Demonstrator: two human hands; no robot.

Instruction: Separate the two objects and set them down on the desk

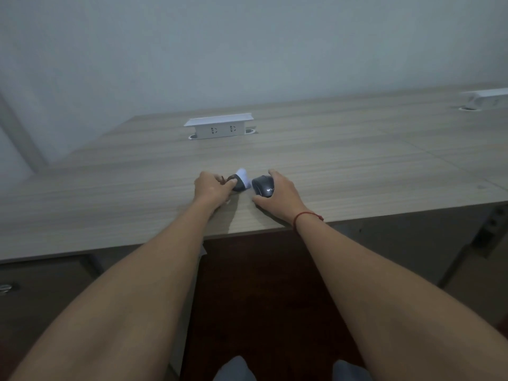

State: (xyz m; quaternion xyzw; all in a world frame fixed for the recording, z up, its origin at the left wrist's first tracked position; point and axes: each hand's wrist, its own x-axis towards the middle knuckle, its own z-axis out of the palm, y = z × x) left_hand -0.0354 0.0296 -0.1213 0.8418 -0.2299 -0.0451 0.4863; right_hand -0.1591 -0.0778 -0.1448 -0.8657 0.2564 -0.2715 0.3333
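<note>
Both hands are out on a wood-grain desk [357, 160], close to its near edge and a little apart from each other. The left hand [211, 188] has its fingers curled round a small dark object with a white cap [242, 180] — thumb and fingertips pinch the dark end, while the white end points toward one o'clock. What exactly this object is cannot be told from the view. A thin dark cord or strap seems to loop by the fingers, though it is too small to make out.

The right hand [280, 191] grips a black computer mouse [264, 187], which sits on the desk at three o'clock of the capped object, just beside it. The fingers wrap over the mouse's far side and the thumb lies on the desk at its near side. White letters show on the mouse's top. A red string bracelet [305, 215] circles the right wrist.

At twelve o'clock from the hands, well apart, a white pop-up socket box [220, 127] stands on the desk with its lid raised and two outlets facing the person. A second white socket box [486, 97] sits far off at two o'clock. Nothing lies between the hands and the nearer box — only bare wood grain. Beyond the desk rises a plain pale wall [247, 50].
</note>
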